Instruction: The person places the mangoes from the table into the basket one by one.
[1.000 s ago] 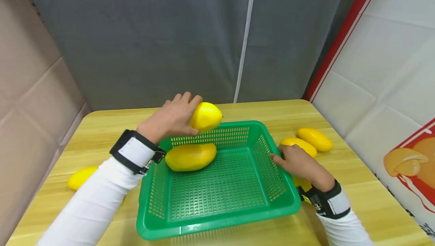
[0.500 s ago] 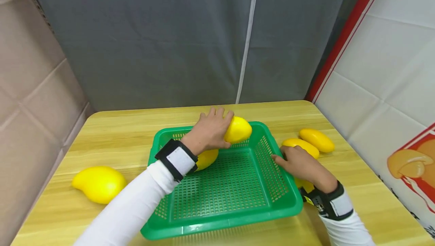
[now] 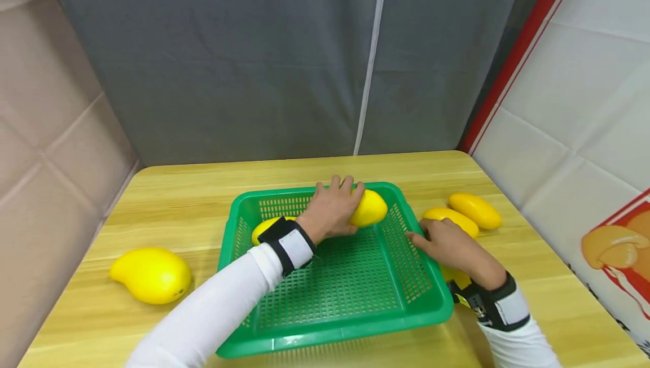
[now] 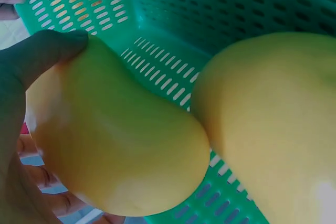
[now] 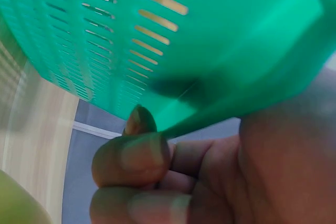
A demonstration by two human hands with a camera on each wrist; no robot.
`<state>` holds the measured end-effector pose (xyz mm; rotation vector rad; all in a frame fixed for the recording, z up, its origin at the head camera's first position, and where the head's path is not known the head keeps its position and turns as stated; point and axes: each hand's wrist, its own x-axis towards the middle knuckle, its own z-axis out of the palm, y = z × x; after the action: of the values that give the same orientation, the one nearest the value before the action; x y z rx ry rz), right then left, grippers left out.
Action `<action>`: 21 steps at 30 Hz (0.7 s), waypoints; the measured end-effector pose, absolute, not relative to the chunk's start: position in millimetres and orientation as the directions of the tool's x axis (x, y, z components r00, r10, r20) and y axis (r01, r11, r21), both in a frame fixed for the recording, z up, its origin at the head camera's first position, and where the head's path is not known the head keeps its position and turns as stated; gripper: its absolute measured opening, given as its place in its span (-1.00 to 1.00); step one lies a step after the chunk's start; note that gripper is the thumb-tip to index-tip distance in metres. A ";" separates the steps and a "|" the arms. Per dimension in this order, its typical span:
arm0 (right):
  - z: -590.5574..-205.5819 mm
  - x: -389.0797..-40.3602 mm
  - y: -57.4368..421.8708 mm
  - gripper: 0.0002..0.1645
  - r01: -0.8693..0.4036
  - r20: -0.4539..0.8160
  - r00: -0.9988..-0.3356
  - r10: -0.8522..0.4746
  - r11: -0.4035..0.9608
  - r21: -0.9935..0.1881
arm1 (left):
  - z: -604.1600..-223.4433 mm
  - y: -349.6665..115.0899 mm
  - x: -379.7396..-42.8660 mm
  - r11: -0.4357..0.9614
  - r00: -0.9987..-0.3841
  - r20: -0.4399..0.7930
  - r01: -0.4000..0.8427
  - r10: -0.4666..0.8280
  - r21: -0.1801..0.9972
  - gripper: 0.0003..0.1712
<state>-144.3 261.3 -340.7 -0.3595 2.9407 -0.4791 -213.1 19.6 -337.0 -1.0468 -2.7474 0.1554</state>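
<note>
A yellow mango (image 3: 151,275) lies on the table (image 3: 188,204), left of the green basket (image 3: 335,335). The left hand (image 3: 331,210) grips a second mango (image 3: 370,209) within the basket's far side; setting it down seems the step in hand, and the next move calls for loosening those fingers. The right hand (image 3: 449,246) clasps the rim. Dark characters (image 3: 644,347) at the right edge are unreadable; no brand shows.

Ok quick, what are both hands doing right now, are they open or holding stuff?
Left hand: closed, holding a yellow mango.
Right hand: closed, gripping the green basket by its edge.
</note>
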 end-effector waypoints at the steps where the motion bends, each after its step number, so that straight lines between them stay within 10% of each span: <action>1: -340.7 -144.0 261.5 -0.66 -0.206 -0.104 -0.962 -0.253 0.921 -0.331 | -338.5 21.6 -212.9 0.738 -0.723 0.150 0.650 0.674 -0.183 -0.03; 21: -341.1 -143.0 260.4 -0.67 -0.197 -0.116 -0.961 -0.252 0.914 -0.355 | -353.6 40.3 -210.9 0.705 -0.685 0.203 0.618 0.700 -0.348 -0.11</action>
<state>-143.0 260.4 -341.1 -0.3443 2.9164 -0.5166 -210.9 40.3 -353.6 -1.0345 -2.5939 0.3621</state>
